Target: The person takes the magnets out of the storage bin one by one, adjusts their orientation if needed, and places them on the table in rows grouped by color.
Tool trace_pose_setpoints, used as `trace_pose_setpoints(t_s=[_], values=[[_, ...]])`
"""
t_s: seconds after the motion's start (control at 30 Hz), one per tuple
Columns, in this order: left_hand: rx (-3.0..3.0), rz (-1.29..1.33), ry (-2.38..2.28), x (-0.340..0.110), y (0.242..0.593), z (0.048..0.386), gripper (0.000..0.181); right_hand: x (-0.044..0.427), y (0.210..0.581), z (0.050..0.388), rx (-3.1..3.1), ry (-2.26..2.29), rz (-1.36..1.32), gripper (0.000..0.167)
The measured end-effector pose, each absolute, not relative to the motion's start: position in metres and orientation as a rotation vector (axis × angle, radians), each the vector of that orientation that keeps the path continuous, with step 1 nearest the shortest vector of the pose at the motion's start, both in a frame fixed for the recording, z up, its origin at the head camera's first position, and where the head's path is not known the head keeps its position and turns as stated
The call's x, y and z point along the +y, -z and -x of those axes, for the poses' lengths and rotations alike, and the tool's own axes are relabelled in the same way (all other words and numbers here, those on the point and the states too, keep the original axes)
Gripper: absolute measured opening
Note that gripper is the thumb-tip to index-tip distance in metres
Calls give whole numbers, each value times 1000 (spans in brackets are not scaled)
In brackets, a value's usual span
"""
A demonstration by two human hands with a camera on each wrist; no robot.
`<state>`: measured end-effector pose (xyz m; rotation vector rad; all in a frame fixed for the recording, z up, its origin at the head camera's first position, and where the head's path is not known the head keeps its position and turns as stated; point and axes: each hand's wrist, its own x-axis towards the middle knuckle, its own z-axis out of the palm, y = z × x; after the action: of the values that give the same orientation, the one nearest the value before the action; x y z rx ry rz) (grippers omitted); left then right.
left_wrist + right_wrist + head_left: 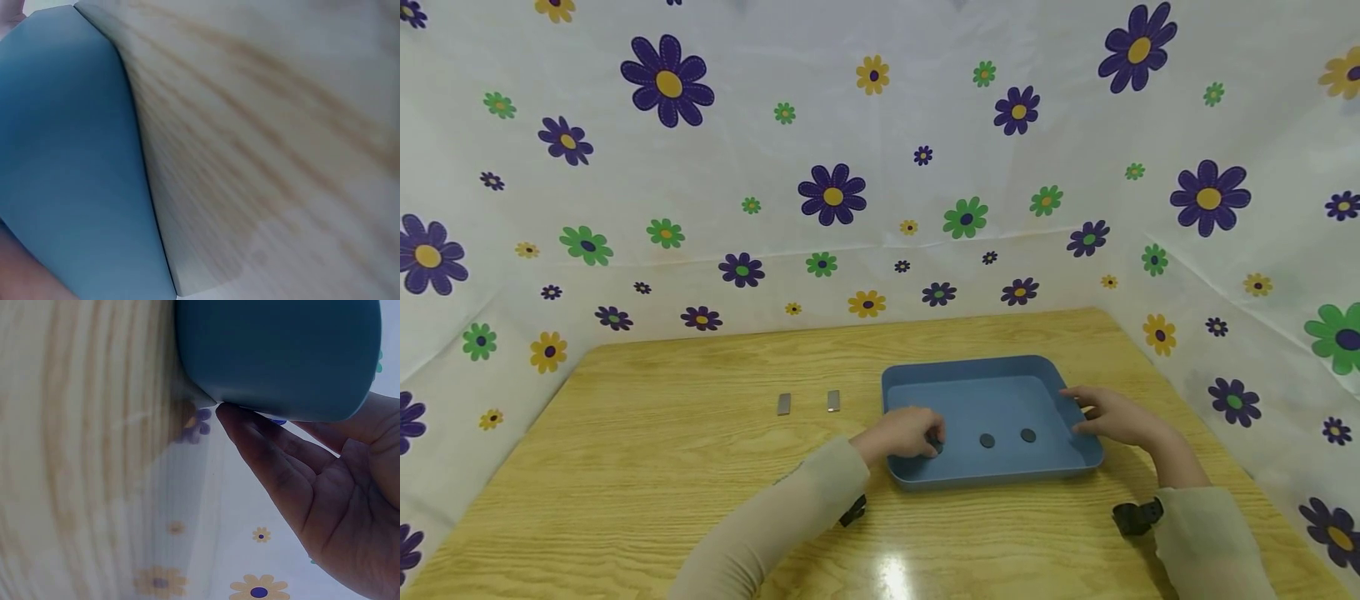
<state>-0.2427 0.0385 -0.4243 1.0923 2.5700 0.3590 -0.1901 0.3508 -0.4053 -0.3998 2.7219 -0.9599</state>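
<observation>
A blue rectangular tray (977, 400) rests on the wooden table. My left hand (910, 431) reaches over its left wall and pinches a dark round disc (935, 445), partly hidden by the fingers, at the tray floor. Two similar discs lie flat in the tray, one in the middle (987, 440) and another farther right (1028, 435). My right hand (1112, 414) holds the tray's right wall, with fingertips over the rim. In the right wrist view, fingers (269, 456) touch the wall's underside. The left wrist view shows mostly the tray's outer wall (69, 137).
Two small grey rectangular pieces, a left one (784, 404) and a right one (833, 401), lie on the table (685, 433) left of the tray. A white flower-printed cloth (737, 167) stands behind the table and along its sides.
</observation>
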Motion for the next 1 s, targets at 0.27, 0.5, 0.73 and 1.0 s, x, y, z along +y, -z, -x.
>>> trace_pose_setpoints(t_s=[0.27, 0.5, 0.73, 1.0], values=[[2531, -1134, -397, 39, 427, 244, 10, 350, 405, 189, 2736, 939, 379, 53], [2520, -1140, -371, 40, 428, 247, 9, 349, 405, 189, 2734, 944, 350, 53], [2520, -1165, -331, 40, 428, 248, 13, 348, 404, 187, 2738, 946, 382, 53], [2523, -1149, -540, 38, 427, 253, 14, 349, 404, 189, 2743, 949, 403, 53]])
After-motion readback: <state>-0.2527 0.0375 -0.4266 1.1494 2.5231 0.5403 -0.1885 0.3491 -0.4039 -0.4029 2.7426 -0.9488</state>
